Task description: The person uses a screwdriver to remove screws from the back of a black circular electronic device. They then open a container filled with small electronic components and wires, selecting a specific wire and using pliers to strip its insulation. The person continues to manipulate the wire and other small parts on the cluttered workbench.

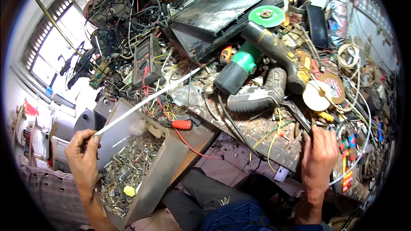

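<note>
A long thin white strip (147,99) is pinched at its near end between the thumb and fingers of my left hand (85,154). It slants up to the right, its far end reaching over the cluttered workbench. Below this hand lies a translucent plastic bin (153,182) full of screws and small metal parts, with a yellow lump among them. At the bench's front edge on the right, my right hand (319,152) is closed around the near end of a dark metal tool (297,114). Its exact kind I cannot make out, as the fingers cover part of it.
Power tools, including a green and black one (239,70), crowd the bench middle near cutting discs (317,95). A multimeter (144,62) stands left of them; a red-handled probe (182,124) lies near the bin. Tangled cables (124,21) fill the back left. Loose wires cross the front edge.
</note>
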The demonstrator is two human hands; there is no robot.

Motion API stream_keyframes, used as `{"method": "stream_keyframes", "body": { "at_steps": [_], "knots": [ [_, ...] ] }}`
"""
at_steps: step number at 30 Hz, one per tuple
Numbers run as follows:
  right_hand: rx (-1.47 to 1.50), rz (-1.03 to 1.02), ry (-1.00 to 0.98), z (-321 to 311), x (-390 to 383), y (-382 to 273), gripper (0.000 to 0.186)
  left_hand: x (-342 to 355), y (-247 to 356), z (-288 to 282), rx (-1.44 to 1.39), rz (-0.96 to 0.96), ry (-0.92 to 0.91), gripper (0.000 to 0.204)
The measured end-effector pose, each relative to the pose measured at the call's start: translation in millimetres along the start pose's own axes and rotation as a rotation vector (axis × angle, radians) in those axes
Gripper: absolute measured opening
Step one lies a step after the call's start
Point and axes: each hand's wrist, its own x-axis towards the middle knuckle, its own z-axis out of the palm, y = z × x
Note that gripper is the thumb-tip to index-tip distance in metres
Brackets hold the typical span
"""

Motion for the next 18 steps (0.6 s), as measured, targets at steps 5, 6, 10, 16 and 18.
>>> {"method": "stream_keyframes", "body": {
  "at_steps": [5,6,10,16,18],
  "knots": [
    [0.133,0.081,-0.084,-5,-2,-2,0.021,-2,3,-2,0.046,-0.018,0.023,0.008],
    [0.164,0.116,-0.056,-6,-1,-5,0.017,-1,4,-1,0.044,-0.032,0.018,0.009],
    [0.130,0.190,0.033,-7,3,-16,0.021,-3,6,-5,0.066,-0.041,0.006,0.008],
    [0.630,-0.260,0.033,-11,28,-89,0.033,3,21,9,0.007,-0.021,-0.001,0.005],
    [0.940,-0.387,-0.061,35,52,-144,0.023,0,10,3,0.024,-0.006,-0.017,0.006]
  ]
}}
